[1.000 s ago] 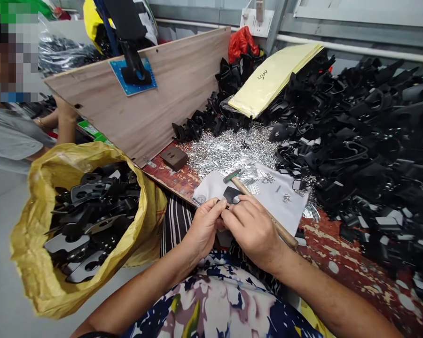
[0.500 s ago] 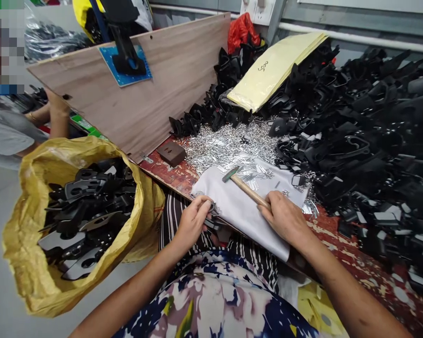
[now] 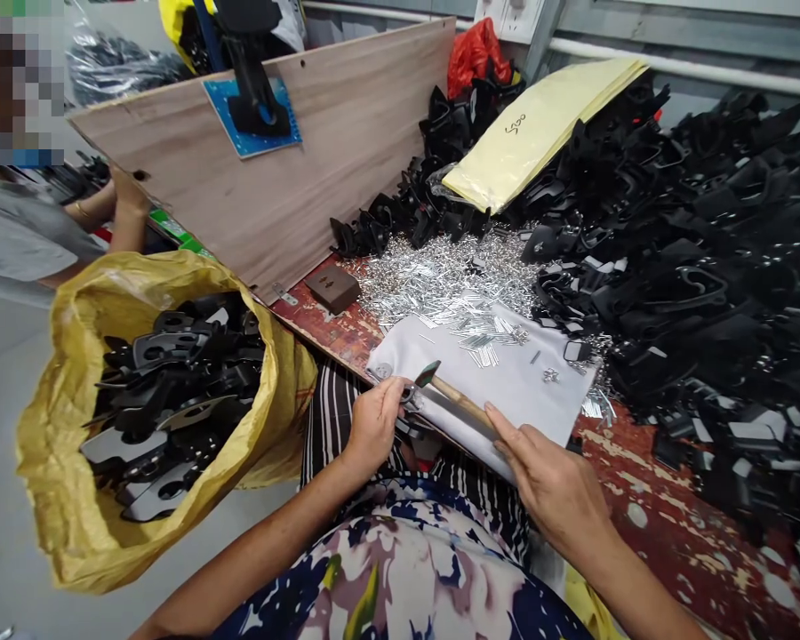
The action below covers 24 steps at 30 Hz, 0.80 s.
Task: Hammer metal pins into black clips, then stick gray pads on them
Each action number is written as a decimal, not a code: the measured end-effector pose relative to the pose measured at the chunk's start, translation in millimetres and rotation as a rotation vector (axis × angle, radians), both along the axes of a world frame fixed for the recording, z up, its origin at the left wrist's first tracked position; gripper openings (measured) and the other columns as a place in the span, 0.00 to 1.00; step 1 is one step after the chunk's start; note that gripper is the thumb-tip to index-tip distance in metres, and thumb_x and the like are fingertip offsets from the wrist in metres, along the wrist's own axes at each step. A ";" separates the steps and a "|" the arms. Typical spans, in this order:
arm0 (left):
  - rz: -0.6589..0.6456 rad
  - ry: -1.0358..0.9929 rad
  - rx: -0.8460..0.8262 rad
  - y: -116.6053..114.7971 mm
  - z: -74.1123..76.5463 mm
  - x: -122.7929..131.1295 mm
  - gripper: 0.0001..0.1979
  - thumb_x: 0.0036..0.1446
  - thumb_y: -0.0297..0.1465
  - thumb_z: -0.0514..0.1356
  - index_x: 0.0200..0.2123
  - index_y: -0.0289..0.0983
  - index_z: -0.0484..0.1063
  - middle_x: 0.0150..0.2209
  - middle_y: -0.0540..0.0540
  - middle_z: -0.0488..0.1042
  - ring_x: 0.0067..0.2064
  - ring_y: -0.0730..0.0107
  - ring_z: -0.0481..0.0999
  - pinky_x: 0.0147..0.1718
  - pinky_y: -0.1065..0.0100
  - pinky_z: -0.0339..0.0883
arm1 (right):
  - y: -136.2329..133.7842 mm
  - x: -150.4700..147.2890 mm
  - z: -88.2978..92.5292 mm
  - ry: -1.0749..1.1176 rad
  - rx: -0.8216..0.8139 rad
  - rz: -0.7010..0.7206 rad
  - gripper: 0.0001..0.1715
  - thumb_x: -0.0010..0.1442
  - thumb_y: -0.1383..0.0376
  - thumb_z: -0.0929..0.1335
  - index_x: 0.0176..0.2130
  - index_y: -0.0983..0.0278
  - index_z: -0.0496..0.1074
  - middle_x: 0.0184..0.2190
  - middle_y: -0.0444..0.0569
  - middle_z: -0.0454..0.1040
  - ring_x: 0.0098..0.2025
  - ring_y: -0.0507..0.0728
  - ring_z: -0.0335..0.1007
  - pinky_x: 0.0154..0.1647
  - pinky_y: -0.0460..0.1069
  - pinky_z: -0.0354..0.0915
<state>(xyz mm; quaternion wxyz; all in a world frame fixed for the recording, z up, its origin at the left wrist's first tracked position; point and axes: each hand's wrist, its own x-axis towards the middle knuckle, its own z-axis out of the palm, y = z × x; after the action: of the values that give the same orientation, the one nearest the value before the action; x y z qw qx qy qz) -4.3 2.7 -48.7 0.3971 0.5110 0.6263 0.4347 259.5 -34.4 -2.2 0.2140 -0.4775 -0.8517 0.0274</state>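
Observation:
My right hand (image 3: 553, 471) grips the wooden handle of a small hammer (image 3: 460, 400), whose green head is tilted close to my left fingertips. With its fingers pinched, my left hand (image 3: 377, 422) holds a small black plastic part (image 3: 410, 394) at the table's near edge; much of that part is hidden by the hand and hammer. Under the hammer lies a grey cloth (image 3: 433, 342) spread over the table edge. Thin metal pins (image 3: 484, 342) are scattered on the cloth and heaped behind it.
An open yellow sack (image 3: 46, 427) of black parts stands at the left. Black plastic parts (image 3: 707, 258) are piled at the right, with yellow sheets (image 3: 540, 133) on top. A brown block (image 3: 333, 289) sits by the wooden board (image 3: 347, 133). Beyond it, another person's arm (image 3: 130, 209) shows.
The hammer head has come down toward my left fingertips, off the pins area. My right hand has moved nearer to me. The whole view has shifted slightly.

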 end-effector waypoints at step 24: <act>-0.263 -0.321 -0.101 22.5 46.6 9.8 0.25 0.66 0.50 0.56 0.54 0.38 0.73 0.33 0.48 0.73 0.27 0.71 0.69 0.25 0.70 0.65 | 47.5 -30.4 29.6 0.427 -0.522 0.205 0.11 0.70 0.63 0.67 0.42 0.57 0.81 0.36 0.46 0.79 0.36 0.56 0.76 0.37 0.52 0.72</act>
<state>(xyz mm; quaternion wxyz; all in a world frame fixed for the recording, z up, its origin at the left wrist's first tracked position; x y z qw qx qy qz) 5.5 25.1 -2.1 0.5700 0.4922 0.5039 0.4230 229.1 13.0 27.4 0.2543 -0.4116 -0.7956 0.3647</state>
